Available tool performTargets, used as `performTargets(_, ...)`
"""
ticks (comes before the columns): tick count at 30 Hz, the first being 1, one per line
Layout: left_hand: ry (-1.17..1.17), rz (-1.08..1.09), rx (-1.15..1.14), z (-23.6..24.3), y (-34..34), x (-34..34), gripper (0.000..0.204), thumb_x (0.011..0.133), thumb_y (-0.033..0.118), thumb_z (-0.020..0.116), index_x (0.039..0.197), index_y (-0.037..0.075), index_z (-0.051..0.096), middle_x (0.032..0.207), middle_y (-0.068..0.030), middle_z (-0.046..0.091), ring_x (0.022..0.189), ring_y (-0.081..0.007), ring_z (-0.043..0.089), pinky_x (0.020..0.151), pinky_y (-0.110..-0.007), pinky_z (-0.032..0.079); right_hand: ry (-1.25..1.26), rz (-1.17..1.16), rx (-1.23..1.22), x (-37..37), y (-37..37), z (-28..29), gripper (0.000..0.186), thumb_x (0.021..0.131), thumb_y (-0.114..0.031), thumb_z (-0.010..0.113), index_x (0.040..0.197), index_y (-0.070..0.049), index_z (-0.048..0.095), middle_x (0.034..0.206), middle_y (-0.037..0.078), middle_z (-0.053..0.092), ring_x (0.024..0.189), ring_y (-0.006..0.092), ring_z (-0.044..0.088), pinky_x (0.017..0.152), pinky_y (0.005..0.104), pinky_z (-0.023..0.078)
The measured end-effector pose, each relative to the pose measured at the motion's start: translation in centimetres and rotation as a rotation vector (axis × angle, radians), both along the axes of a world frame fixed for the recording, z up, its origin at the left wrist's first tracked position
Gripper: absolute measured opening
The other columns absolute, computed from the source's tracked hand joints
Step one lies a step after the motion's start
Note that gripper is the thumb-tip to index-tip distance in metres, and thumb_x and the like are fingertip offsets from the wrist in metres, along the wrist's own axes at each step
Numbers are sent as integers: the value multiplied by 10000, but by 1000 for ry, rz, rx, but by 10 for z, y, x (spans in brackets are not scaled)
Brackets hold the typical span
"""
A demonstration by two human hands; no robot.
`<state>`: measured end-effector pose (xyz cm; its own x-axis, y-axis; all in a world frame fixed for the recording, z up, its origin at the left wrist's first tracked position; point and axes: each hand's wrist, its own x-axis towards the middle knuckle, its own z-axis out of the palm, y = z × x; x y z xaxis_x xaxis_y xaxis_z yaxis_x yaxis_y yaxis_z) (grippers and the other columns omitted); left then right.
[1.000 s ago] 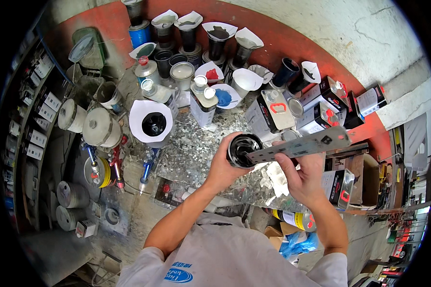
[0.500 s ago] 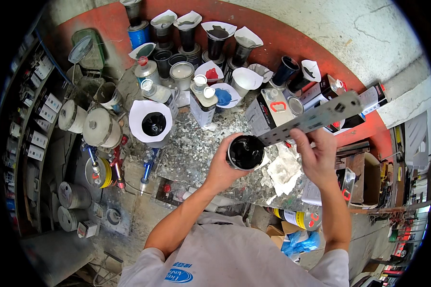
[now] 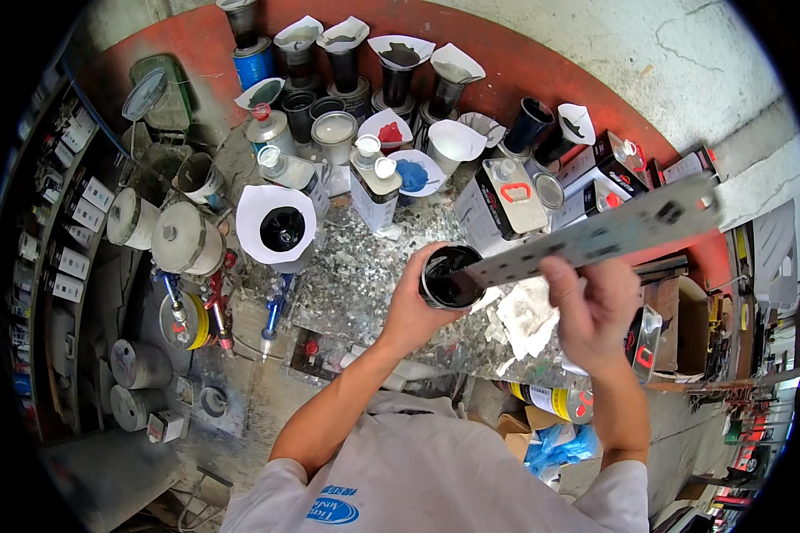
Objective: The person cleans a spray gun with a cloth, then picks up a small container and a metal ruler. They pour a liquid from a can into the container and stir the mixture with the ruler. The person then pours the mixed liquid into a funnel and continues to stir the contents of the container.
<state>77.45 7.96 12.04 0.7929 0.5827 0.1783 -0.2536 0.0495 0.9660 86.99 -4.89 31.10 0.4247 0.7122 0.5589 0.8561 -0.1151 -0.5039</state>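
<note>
My left hand (image 3: 406,306) is wrapped round a dark cup (image 3: 443,266) of glossy black paint, above the front of the speckled workbench. In my right hand (image 3: 596,311) is a long flat metal mixing ruler (image 3: 596,229) with dark square marks, gripped between thumb and fingers. It slants down to the left, and its lower end is inside the cup, where the tip is hidden. To the left of the cup stands a white paper strainer (image 3: 251,209) with black paint in it, resting in a container. Crumpled white paper (image 3: 526,318) lies beside my right hand.
Rectangular metal cans (image 3: 500,204) stand just beyond the cup. Several cups with paper strainers (image 3: 400,53) line the back by the red wall. Spray guns (image 3: 276,315) hang along the bench's left edge. A paint-caked pot (image 3: 187,238) stands at left, a cardboard box (image 3: 684,324) at right.
The mixing ruler's lower end has gone from the cup's rim to inside the cup. My right hand has shifted slightly right and down, and the cup is tilted a little more toward the ruler.
</note>
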Motion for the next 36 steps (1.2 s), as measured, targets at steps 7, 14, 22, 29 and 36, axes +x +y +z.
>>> performTargets(7,22,-13,-32,9,-1,-6,861,611,-18,864,1362,76,453,1282,-77,582,1201,-198,564,1033,-332,441,112,-15,43,25,8,5,139,885,-115,727,932,8,683,672,110,616,535,191,546,522,295,409)
performTargets(14,7,-4,-1,18,4,-5,881,616,-23,866,1380,77,437,1277,-73,582,1200,-187,561,1031,-329,441,-29,-20,-149,21,-9,-35,109,879,-120,720,898,-18,689,664,115,620,548,268,572,517,342,417)
performTargets(22,31,-9,-39,11,0,-2,886,609,-35,854,1380,76,432,1274,-83,588,1191,-196,573,1026,-332,453,-114,44,-2,-2,-1,-16,92,827,-72,756,876,-16,702,649,89,608,530,233,554,508,325,410)
performTargets(29,13,-33,1,7,-2,-3,861,613,-22,857,1364,82,450,1273,-74,580,1201,-194,562,1028,-330,444,47,-37,59,18,3,10,136,890,-103,718,957,12,690,664,99,628,544,163,573,515,280,413)
performTargets(36,-3,-9,21,16,0,-4,845,618,-23,853,1356,84,456,1266,-70,581,1199,-187,560,1029,-327,440,44,-23,-129,30,-6,-37,98,876,-105,718,895,-15,683,670,116,629,550,261,569,526,339,422)
